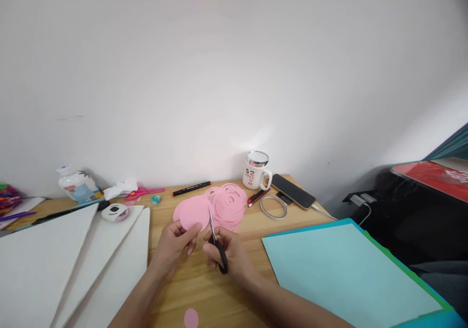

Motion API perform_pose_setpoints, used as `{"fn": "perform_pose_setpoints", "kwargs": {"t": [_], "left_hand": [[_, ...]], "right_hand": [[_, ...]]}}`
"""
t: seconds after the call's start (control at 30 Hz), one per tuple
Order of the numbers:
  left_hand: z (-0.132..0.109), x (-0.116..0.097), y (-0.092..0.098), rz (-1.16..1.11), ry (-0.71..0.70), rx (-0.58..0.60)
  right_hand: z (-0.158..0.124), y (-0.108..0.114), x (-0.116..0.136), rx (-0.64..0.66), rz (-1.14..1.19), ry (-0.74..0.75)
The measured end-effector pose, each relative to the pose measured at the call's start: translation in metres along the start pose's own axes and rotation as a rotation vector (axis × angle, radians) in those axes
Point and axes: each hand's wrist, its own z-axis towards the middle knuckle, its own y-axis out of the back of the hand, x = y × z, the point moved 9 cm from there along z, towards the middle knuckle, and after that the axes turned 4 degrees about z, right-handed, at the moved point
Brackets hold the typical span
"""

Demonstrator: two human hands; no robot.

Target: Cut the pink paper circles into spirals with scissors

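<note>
My left hand [178, 242] pinches the lower edge of a pink paper circle [195, 212] between thumb and fingers. Black-handled scissors [219, 252] are in my right hand [230, 255], their blades pointing up and away, right at the circle's right edge. I cannot tell whether the blades touch the paper. Just beyond, a heap of pink paper pieces [230, 203], several cut into rings or spirals, lies on the wooden table [175, 289]. A small pink paper oval [191, 318] rests near the table's front edge.
White boards [40, 264] cover the left, with a white tape dispenser [114, 213] on them. Pink scissors [142, 192], a black marker [192, 188], a white mug [256, 171], a tape roll [273, 207] and a phone [293, 191] line the back. Light blue sheets [343, 274] lie right.
</note>
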Motion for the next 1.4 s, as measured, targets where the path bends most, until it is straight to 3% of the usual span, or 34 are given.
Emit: {"fn": "perform_pose_setpoints", "kwargs": {"t": [0.23, 0.43, 1.4], "left_hand": [[0.001, 0.004, 0.0, -0.001, 0.023, -0.012], [-0.001, 0.003, -0.003, 0.052, 0.027, 0.009], [0.001, -0.001, 0.004, -0.071, 0.002, -0.039]], "right_hand": [[0.0, -0.002, -0.009, 0.028, 0.021, -0.014], [0.001, 0.0, 0.005, 0.022, 0.005, 0.071], [0.0, -0.001, 0.0, 0.003, 0.022, 0.016]]}}
